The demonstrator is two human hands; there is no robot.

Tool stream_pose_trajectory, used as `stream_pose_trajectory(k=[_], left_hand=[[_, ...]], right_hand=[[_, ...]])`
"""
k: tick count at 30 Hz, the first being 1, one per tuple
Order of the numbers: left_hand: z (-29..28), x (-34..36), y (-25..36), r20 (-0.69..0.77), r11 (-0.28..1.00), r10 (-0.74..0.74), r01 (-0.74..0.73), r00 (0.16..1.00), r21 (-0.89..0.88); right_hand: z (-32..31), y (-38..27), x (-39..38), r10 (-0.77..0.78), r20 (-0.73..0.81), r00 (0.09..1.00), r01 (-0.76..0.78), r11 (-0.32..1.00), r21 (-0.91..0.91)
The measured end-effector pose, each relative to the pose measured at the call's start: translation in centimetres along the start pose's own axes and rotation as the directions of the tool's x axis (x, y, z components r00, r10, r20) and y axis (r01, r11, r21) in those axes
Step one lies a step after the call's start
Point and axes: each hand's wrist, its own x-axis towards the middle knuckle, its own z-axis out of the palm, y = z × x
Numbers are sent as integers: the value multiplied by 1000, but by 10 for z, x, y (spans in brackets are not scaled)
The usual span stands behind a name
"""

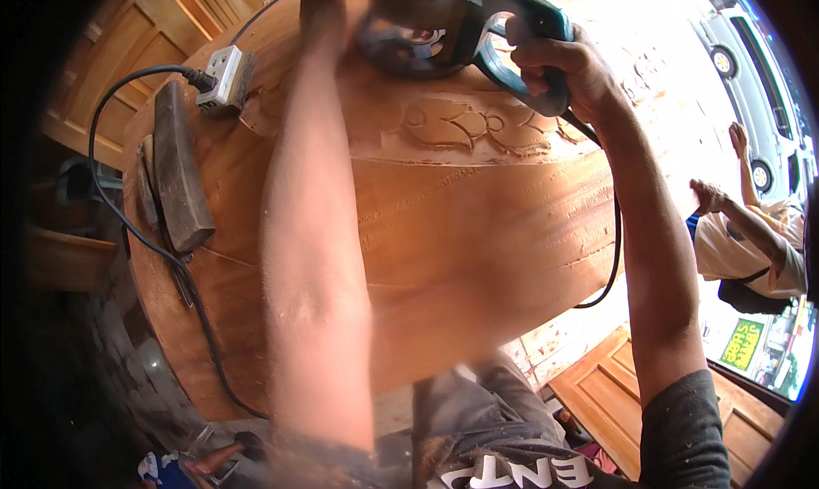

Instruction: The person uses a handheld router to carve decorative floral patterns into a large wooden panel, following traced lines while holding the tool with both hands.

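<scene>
Showing dark teal, the power tool has a looped handle.

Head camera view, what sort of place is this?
Likely a woodworking shop beside a street: a hand-held power tool at a carved wooden slab, panelled wooden doors around it, and a vehicle outside.

Woodworking shop: carved board, power router, panelled doors.
</scene>
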Motion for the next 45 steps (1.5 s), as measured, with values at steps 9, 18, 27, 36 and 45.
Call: stream_pose_trajectory(k=[9, 18, 27, 36, 45], left_hand=[[-2, 0, -5, 91, 992, 88, -79, 992, -96], [-11, 5, -9, 20, 985, 103, -99, 995, -143], [-8, 1, -4, 80, 998, 54, -51, 995, -46], [-5, -93, 26, -43, 987, 75, -68, 996, 145], [21, -328, 139, 79, 930, -59, 26, 995, 367]], right_hand=[[8, -5, -4, 81, -55, 995, -79, 996, 40], [21, -6, -5, 88, -95, 992, -82, 995, 64], [9, -1, -6, 82, -79, 994, -76, 995, 68], [12, -7, -13, 53, -54, 997, -54, 999, -3], [15, -21, -20, 18, -55, 998, -24, 993, -118]])
